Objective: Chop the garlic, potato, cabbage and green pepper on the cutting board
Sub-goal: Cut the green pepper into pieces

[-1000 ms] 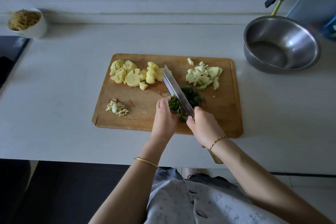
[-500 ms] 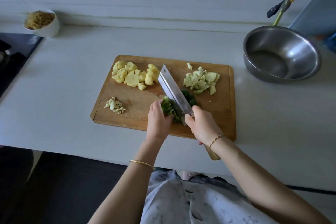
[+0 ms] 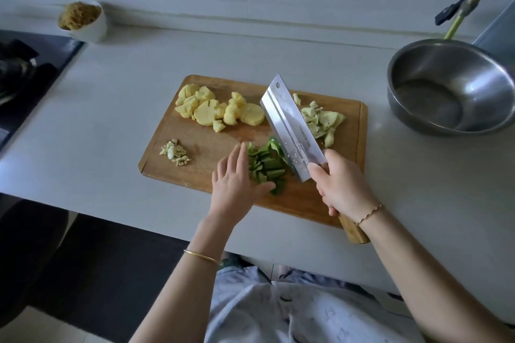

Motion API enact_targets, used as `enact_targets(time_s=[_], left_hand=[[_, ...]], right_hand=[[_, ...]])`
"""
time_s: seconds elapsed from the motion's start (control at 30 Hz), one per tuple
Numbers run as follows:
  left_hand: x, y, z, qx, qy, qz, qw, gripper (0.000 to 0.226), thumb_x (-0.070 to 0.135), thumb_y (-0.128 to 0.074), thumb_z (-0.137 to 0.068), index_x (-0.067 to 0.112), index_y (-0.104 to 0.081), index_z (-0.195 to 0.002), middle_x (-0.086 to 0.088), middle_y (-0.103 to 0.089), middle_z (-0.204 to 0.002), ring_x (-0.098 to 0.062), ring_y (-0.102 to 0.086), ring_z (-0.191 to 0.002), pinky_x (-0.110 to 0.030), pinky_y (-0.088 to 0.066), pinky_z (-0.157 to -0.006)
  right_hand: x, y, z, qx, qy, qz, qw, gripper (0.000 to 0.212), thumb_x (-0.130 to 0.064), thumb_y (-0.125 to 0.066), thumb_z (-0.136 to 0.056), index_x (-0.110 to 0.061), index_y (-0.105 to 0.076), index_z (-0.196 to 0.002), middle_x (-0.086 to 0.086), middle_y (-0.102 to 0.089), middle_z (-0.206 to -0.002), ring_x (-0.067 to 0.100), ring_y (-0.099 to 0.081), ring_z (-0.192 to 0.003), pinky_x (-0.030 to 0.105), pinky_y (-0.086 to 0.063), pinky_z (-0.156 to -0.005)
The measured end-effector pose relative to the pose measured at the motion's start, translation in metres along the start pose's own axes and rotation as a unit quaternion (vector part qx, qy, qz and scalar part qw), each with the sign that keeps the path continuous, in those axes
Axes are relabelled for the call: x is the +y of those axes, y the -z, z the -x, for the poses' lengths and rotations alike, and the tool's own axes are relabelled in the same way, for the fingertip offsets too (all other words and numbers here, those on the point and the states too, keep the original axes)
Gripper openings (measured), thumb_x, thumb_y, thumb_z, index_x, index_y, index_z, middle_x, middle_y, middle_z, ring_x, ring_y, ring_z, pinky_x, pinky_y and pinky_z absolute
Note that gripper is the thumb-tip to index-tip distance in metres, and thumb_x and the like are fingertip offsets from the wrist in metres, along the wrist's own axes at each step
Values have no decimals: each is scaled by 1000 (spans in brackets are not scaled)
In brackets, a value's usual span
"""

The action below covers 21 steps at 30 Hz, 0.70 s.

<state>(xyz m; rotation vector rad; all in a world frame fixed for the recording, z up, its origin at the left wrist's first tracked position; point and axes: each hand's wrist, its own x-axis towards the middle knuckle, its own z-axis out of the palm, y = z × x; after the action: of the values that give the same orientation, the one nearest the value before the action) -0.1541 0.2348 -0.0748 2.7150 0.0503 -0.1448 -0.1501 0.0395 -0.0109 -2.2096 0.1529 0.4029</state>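
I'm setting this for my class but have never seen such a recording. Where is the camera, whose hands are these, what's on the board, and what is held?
There is no machine: a person works bare-handed, and a camera worn on their head looks down. On the pale counter lies a wooden cutting board with four heaps: potato pieces, chopped garlic, cabbage, and green pepper nearest the person. The right hand grips a cleaver by its wooden handle, blade beside the pepper. The left hand is open, fingers straight, against the pepper pieces. A steel bowl stands to the right, a white cup at the back left.
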Motion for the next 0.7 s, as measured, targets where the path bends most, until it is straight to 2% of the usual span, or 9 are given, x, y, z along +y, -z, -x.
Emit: enact_targets(time_s=[0.1, 0.17, 0.27, 0.33, 0.4, 0.5, 0.6, 0.7], left_hand=[[-1, -12, 0, -27, -52, -34, 998, 126, 76, -60, -64, 18, 11, -151, -9, 14, -159, -27, 12, -146, -42, 6, -117], [-2, -19, -1, -30, -72, -43, 996, 132, 77, -63, -60, 18, 13, -150, -12, 18, -157, -29, 18, -145, -43, 8, -118], [-2, -23, -4, -5, -71, -35, 997, 128, 72, -67, -63, 17, 8, -151, -12, 15, -158, -29, 15, -146, -42, 4, -119], [-1, -23, -11, 10, -72, -16, 997, 119, 68, -67, -67, 15, -3, -152, -12, 7, -159, -27, 9, -147, -42, -1, -120], [1, -22, -19, 23, -87, -1, 996, 106, 63, -70, -69, 10, -23, -148, -14, -12, -158, -29, -3, -147, -41, -8, -119], [4, -27, -25, 58, -105, 21, 993, 83, 52, -77, -69, 2, -47, -128, -16, -43, -138, -35, -29, -136, -45, -27, -114], [7, -33, -24, 77, -104, 45, 991, 68, 42, -78, -71, 2, -53, -120, -15, -50, -130, -34, -35, -129, -43, -34, -108], [9, -39, -21, 81, -110, 50, 989, 67, 45, -77, -71, 4, -54, -119, -13, -51, -129, -34, -37, -128, -45, -38, -106]], right_hand=[[2, 1, -1, -2, 3, -4, 1000, 27, -25, -44, -96, 0, -43, -87, 8, -47, -58, 17, -40, -32, 27, -42, -34], [2, 1, -2, 3, 3, -8, 1000, 25, -26, -44, -97, -4, -43, -84, 6, -47, -57, 15, -40, -32, 25, -41, -34], [1, 0, -5, 16, 3, -12, 1000, 25, -25, -44, -97, -12, -38, -76, 6, -46, -57, 14, -39, -31, 24, -40, -34], [0, -1, -5, 22, 2, -11, 1000, 27, -25, -44, -97, -13, -37, -75, 6, -46, -57, 14, -39, -31, 24, -39, -34], [0, 0, -5, 25, 2, -10, 1000, 26, -26, -44, -97, -13, -37, -76, 6, -46, -57, 15, -40, -32, 24, -39, -34], [0, 3, -3, 35, 0, -6, 999, 25, -27, -44, -97, -16, -38, -76, 5, -47, -57, 15, -40, -32, 24, -39, -35], [3, 7, -1, 42, -7, -2, 999, 24, -27, -44, -97, -17, -39, -77, 4, -47, -57, 13, -40, -31, 22, -37, -33], [6, 10, 0, 42, -13, -1, 999, 23, -26, -45, -97, -7, -43, -84, 5, -47, -57, 13, -39, -30, 22, -38, -32]])
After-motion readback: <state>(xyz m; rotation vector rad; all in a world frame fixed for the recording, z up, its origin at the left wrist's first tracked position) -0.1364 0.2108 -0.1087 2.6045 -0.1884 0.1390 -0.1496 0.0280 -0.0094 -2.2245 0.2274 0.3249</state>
